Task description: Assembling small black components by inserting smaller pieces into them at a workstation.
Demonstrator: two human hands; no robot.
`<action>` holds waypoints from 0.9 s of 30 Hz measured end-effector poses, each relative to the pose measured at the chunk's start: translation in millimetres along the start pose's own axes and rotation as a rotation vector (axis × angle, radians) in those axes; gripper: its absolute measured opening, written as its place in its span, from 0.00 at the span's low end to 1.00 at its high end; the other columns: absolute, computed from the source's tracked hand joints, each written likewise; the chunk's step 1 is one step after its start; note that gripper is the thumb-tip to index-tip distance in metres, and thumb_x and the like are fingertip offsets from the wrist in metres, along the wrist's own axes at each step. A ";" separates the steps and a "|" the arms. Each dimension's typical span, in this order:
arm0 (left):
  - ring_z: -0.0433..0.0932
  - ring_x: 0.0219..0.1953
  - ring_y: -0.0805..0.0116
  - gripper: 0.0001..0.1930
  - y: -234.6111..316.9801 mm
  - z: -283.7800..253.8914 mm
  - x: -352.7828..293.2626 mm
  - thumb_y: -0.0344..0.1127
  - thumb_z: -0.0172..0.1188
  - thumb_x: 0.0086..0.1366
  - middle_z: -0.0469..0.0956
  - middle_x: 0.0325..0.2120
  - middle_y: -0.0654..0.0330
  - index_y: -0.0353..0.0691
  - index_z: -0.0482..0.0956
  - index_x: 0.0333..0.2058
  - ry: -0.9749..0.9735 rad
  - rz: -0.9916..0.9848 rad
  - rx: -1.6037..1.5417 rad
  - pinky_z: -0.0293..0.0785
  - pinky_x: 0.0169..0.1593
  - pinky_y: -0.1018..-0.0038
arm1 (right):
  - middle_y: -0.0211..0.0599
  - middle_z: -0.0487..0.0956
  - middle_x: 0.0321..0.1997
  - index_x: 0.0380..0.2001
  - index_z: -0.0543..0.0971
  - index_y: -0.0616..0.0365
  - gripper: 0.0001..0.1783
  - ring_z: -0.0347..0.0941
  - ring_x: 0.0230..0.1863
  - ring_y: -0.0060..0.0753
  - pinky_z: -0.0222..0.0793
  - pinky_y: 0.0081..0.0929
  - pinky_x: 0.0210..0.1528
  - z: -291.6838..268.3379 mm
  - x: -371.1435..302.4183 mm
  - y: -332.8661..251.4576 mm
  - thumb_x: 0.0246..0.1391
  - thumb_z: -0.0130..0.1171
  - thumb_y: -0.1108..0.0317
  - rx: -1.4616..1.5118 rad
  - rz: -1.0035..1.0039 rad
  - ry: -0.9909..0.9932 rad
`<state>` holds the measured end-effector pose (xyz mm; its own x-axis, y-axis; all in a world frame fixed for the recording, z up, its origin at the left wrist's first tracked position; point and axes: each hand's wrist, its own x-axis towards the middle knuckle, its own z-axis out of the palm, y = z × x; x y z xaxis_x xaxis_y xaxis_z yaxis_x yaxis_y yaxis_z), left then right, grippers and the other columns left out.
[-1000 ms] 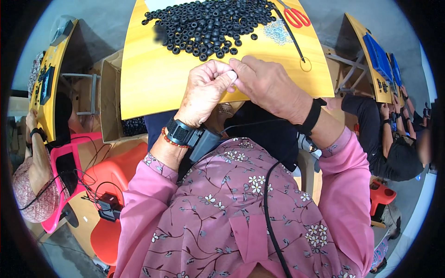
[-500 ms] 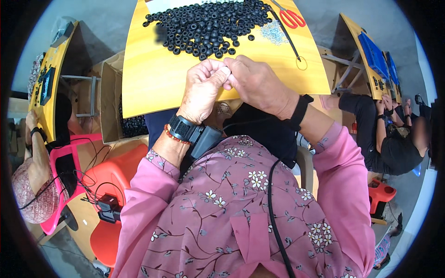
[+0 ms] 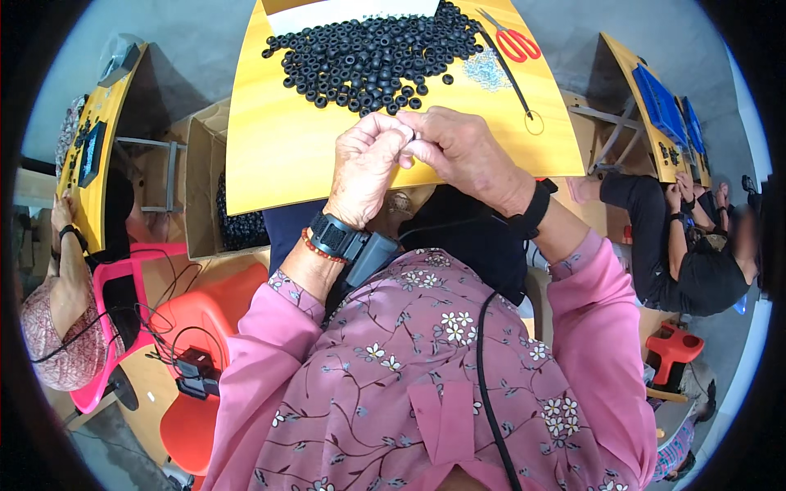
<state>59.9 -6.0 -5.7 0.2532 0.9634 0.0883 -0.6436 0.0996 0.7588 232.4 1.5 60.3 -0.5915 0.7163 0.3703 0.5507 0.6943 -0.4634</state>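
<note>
My left hand [image 3: 367, 159] and my right hand [image 3: 468, 149] meet fingertip to fingertip above the near part of the yellow table [image 3: 270, 176]. Thumbs and forefingers of both are pinched together. A small dark bit shows between them, too covered by the fingers to name. Just beyond the hands spreads a large pile of black ring-shaped pieces [image 3: 360, 69]. To its right lies a little heap of small, clear or silvery bits [image 3: 486, 70]. A thin black rod with a wire loop [image 3: 534, 123] at its near end lies beside that heap.
Red-handled scissors [image 3: 517, 45] lie at the far right of the table. A white sheet or box edge [image 3: 352, 15] borders the pile. Left of the table stands a cardboard box [image 3: 203, 188] of dark pieces. Other people sit at side tables; a red chair [image 3: 192, 417] is at my left.
My right hand's fingers have turned and spread a little from their earlier closed grip, and a dark bit now shows at the fingertips. The whole view has shifted slightly.
</note>
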 end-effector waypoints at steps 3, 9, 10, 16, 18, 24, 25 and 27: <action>0.78 0.32 0.71 0.03 -1.5 -0.8 1.0 0.28 0.57 0.69 0.81 0.34 0.57 0.34 0.78 0.36 0.007 0.011 0.022 0.74 0.40 0.75 | 0.48 0.78 0.34 0.45 0.75 0.62 0.17 0.76 0.39 0.54 0.73 0.44 0.40 -0.6 0.8 0.5 0.55 0.62 0.65 0.012 0.009 0.012; 0.78 0.32 0.71 0.05 -1.8 -2.4 1.2 0.30 0.58 0.69 0.83 0.32 0.55 0.33 0.78 0.37 0.006 0.005 0.049 0.75 0.41 0.74 | 0.49 0.77 0.32 0.37 0.73 0.62 0.13 0.77 0.37 0.56 0.73 0.46 0.39 -7.2 5.1 4.3 0.56 0.61 0.64 -0.065 -0.011 -0.088; 0.78 0.32 0.71 0.06 -0.1 -0.6 0.3 0.30 0.58 0.69 0.83 0.31 0.55 0.33 0.78 0.38 0.009 0.002 0.055 0.75 0.42 0.74 | 0.49 0.77 0.31 0.36 0.73 0.62 0.13 0.77 0.37 0.57 0.73 0.46 0.39 -12.1 8.0 1.8 0.57 0.61 0.64 -0.107 -0.028 -0.107; 0.78 0.32 0.71 0.07 3.5 -0.7 1.1 0.32 0.58 0.71 0.82 0.31 0.56 0.32 0.78 0.39 0.010 -0.059 0.115 0.75 0.43 0.74 | 0.49 0.76 0.30 0.33 0.71 0.61 0.15 0.77 0.35 0.56 0.73 0.46 0.37 -16.2 7.2 3.4 0.58 0.61 0.61 -0.133 -0.038 -0.135; 0.78 0.32 0.71 0.07 2.8 -2.0 0.3 0.32 0.58 0.71 0.82 0.31 0.57 0.32 0.78 0.39 0.004 -0.056 0.149 0.75 0.43 0.74 | 0.48 0.76 0.30 0.33 0.71 0.61 0.15 0.77 0.35 0.55 0.73 0.46 0.36 -13.6 5.1 1.7 0.58 0.61 0.60 -0.128 -0.035 -0.133; 0.77 0.31 0.73 0.07 2.3 1.4 -1.1 0.30 0.57 0.71 0.81 0.30 0.59 0.31 0.78 0.38 0.018 -0.030 0.235 0.74 0.40 0.77 | 0.48 0.77 0.32 0.33 0.71 0.62 0.13 0.78 0.36 0.53 0.74 0.44 0.36 -9.2 3.2 -1.0 0.57 0.61 0.63 -0.194 -0.095 -0.132; 0.77 0.30 0.75 0.06 2.9 4.8 -0.8 0.29 0.57 0.71 0.81 0.29 0.59 0.30 0.78 0.37 0.033 -0.022 0.244 0.74 0.38 0.78 | 0.48 0.77 0.32 0.33 0.71 0.62 0.13 0.78 0.36 0.53 0.74 0.43 0.36 -10.5 3.3 -1.9 0.57 0.60 0.64 -0.198 -0.093 -0.145; 0.76 0.29 0.76 0.06 0.9 6.7 -1.0 0.28 0.57 0.70 0.82 0.28 0.60 0.30 0.78 0.37 0.049 -0.012 0.267 0.74 0.37 0.79 | 0.48 0.78 0.33 0.33 0.71 0.62 0.12 0.79 0.36 0.54 0.74 0.43 0.37 -10.5 2.0 -1.9 0.56 0.60 0.65 -0.204 -0.086 -0.179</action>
<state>64.0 -8.6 -0.7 0.2205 0.9740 0.0515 -0.4259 0.0486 0.9035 236.4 2.3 70.3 -0.7256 0.6431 0.2447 0.5906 0.7646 -0.2580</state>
